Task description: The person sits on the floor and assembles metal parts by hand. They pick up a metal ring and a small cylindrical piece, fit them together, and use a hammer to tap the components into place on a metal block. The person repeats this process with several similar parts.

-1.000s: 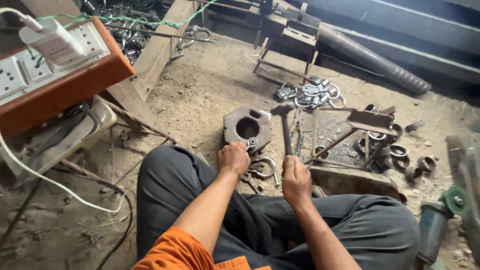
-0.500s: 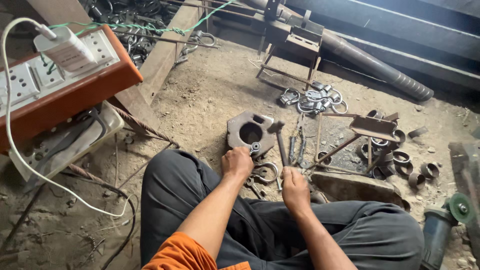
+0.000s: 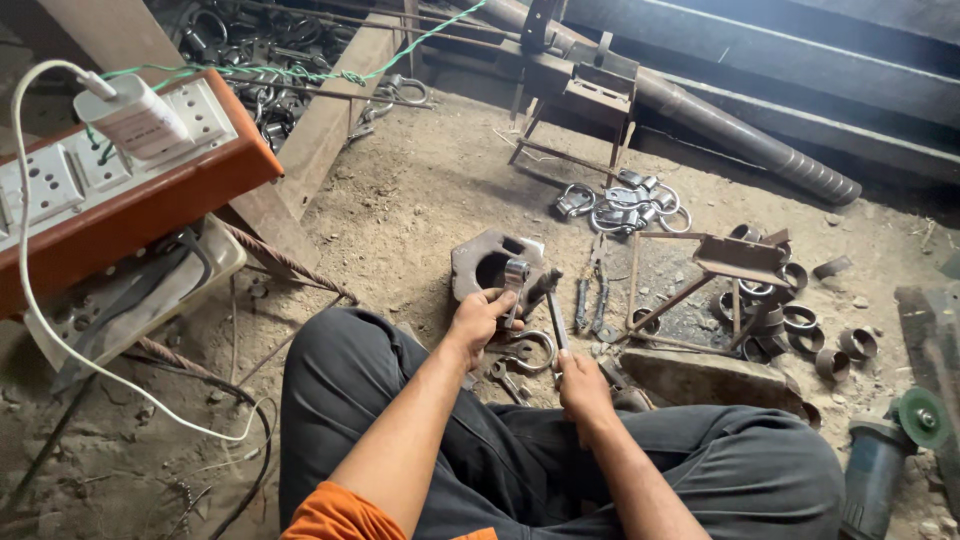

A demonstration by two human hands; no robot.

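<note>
My left hand (image 3: 478,318) pinches a small metal clamp piece (image 3: 514,283) and holds it upright against the edge of the steel block (image 3: 478,262), which lies flat on the dirt floor (image 3: 420,200) and has a round hole. My right hand (image 3: 580,385) is clenched around the hammer (image 3: 550,300) handle, and the hammer head sits right beside the clamp piece, at the block's near edge; I cannot tell if they touch. Just under my hands lies a bent shackle (image 3: 530,350).

To the left, an orange power board (image 3: 120,190) with white sockets stands raised above the floor. A white charger (image 3: 130,118) is plugged into it; it carries a pale label with small print too fine to make out, and a white cable (image 3: 25,250) loops down from it. Further out, a heap of shackles (image 3: 625,205) lies near a small steel frame (image 3: 740,265), with short pipe rings (image 3: 835,345) scattered to its right. A green-wheeled grinder (image 3: 895,445) lies at the lower right.
</note>
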